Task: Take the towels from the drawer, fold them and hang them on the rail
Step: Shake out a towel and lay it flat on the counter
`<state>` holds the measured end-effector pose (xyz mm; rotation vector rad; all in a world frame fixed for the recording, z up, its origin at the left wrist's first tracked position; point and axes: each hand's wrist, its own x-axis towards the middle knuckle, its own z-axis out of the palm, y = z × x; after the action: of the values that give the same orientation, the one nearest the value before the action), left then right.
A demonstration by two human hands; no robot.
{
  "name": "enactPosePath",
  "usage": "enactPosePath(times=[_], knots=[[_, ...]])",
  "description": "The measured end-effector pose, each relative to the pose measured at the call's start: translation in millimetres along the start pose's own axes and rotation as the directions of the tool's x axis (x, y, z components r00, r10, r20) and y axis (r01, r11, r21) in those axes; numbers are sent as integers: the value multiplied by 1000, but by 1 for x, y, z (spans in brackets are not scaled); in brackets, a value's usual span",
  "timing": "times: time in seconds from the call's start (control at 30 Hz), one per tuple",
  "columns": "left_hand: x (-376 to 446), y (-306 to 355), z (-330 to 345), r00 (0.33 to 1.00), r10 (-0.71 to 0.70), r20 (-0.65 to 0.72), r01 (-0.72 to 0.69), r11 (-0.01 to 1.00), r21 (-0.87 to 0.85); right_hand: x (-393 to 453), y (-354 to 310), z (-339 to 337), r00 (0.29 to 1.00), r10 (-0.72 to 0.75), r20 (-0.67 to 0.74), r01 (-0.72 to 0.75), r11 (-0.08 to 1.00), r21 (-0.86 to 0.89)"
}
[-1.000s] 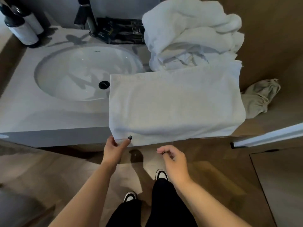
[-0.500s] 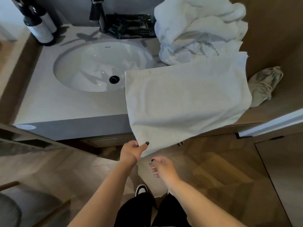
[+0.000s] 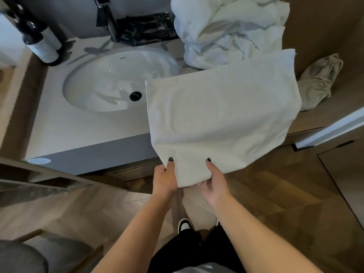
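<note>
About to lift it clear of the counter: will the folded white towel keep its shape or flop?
Probably flop. The folded towel already sags and bends where it overhangs the counter edge. Held only at its near edge by the left hand and right hand, the far layers may slide open. It looks light enough for thumb pinches.

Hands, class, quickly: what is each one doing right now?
Left hand: pinches the towel at its near edge.
Right hand: pinches the same edge.
</note>
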<state>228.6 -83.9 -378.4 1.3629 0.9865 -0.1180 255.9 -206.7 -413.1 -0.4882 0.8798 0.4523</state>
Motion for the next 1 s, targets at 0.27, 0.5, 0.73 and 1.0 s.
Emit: enactPosePath(times=[0.27, 0.5, 0.73, 1.0], knots=[[-11, -3, 2, 988, -90, 126, 100, 992, -82, -7, -7, 5, 992, -118, -32, 115, 991, -74], [-22, 18, 5, 967, 218, 128, -231, 969, 93, 2, -31, 10, 988, -105, -117, 107, 994, 12], [-26, 38, -5, 975, 172, 143, -180, 983, 45, 24, -84, -8, 945, -191, -267, 216, 974, 69], [-22, 44, -17, 992, 99, 76, -95, 994, -50, 4, -148, -34, 884, -328, -334, 360, 932, 40]])
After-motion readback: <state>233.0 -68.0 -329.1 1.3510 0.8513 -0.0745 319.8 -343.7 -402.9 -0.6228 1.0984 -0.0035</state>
